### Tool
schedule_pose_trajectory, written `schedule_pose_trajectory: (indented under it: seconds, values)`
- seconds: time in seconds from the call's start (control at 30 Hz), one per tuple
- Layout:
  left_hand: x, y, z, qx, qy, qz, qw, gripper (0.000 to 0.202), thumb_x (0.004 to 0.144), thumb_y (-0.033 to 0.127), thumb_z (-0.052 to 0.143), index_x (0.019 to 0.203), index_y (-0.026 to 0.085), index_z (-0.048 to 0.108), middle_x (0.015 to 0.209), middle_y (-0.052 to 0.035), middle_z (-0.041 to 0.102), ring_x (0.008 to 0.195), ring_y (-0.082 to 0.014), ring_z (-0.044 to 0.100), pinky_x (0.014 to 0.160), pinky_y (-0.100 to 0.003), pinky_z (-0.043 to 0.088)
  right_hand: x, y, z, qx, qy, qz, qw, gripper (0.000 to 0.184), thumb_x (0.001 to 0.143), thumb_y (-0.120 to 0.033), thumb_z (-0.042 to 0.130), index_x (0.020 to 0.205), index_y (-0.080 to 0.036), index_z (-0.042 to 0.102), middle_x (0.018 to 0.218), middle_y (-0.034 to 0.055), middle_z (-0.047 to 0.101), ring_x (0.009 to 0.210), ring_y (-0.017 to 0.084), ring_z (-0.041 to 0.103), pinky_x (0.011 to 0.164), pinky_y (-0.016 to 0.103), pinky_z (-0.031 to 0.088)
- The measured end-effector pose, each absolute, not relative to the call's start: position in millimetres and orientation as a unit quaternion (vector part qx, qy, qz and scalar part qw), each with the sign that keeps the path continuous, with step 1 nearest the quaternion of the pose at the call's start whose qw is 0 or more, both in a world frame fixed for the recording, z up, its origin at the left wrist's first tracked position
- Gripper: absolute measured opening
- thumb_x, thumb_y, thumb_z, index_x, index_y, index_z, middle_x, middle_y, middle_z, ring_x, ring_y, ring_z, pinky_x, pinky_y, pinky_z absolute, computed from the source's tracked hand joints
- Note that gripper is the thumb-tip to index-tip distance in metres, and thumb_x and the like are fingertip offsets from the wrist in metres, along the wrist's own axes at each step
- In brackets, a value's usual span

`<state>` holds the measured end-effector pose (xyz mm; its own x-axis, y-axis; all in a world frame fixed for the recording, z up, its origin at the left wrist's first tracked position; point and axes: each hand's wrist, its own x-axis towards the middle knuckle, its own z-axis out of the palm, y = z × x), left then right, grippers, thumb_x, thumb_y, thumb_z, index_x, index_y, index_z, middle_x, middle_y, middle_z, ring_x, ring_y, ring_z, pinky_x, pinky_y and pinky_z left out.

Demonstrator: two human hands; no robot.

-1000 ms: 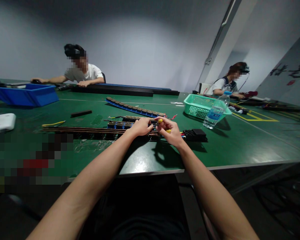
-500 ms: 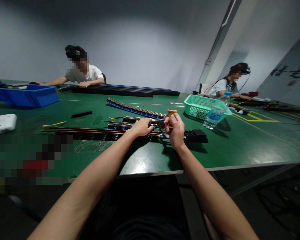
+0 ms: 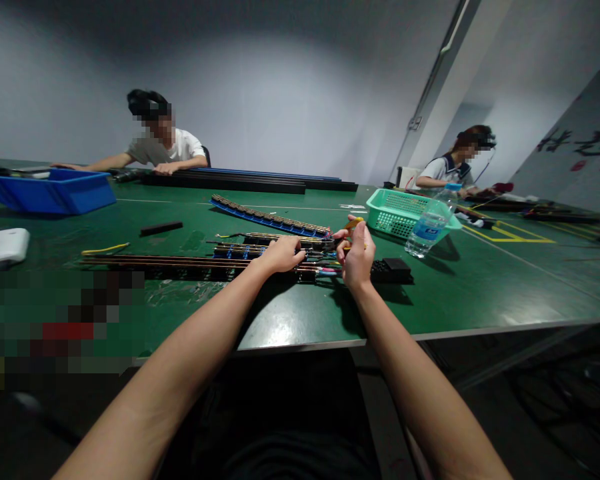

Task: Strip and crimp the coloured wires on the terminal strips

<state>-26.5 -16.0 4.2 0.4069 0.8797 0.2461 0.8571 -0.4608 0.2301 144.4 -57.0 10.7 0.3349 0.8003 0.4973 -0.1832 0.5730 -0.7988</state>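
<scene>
My right hand is closed around yellow-handled pliers, whose dark jaws point left toward wires at the end of the strips. My left hand lies over a short strip with copper-coloured bars and blue holders, its fingers curled down around it; the fingertips are partly hidden. Nearest me, beneath both hands, runs a long dark rail with copper-coloured bars. Pink and blue wires show between its bars and a black end block. Behind lies another blue-backed strip, set at an angle.
A green basket and a water bottle stand to the right. On the left are a blue bin, a white device, a dark bar and a yellow piece. Two people sit across the green table.
My right hand has shifted slightly right with the pliers, and their yellow handles look farther apart. My left hand stays on the strip. The whole view has moved a little.
</scene>
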Motion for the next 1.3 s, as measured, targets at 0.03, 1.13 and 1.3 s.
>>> schedule_pose_trajectory:
  seconds: [0.03,1.13,1.3]
  values:
    - [-27,-16,4,0.839,0.517,0.167,0.034,0.025,0.093,0.038,0.05,0.099,0.019,0.064,0.112,-0.0122,0.071,0.104,-0.0301,0.064,0.086,-0.039,0.05,146,-57,12,-0.328,-0.473,0.33,0.748,0.062,0.084,-0.075,0.053,0.116,-0.021,0.055,0.07,-0.0049,0.061,0.036,0.003,0.038,0.034,0.02,0.023]
    - [-27,-14,2,0.842,0.511,0.167,0.038,0.024,0.094,0.038,0.05,0.101,0.019,0.064,0.115,-0.0116,0.07,0.109,-0.0298,0.063,0.09,-0.039,0.049,167,-24,17,-0.336,-0.492,0.151,0.789,0.049,0.093,-0.062,0.047,0.126,-0.026,0.054,0.091,0.0024,0.057,0.046,0.007,0.041,0.043,0.024,0.035]
    - [-26,-17,3,0.83,0.53,0.166,0.046,0.038,0.095,0.042,0.048,0.124,0.018,0.056,0.13,-0.0143,0.064,0.12,-0.0311,0.059,0.098,-0.043,0.047,176,-10,25,-0.336,-0.417,0.265,0.802,0.043,0.086,-0.063,0.056,0.1,-0.024,0.055,0.085,-0.0025,0.058,0.041,0.003,0.044,0.035,0.02,0.026]
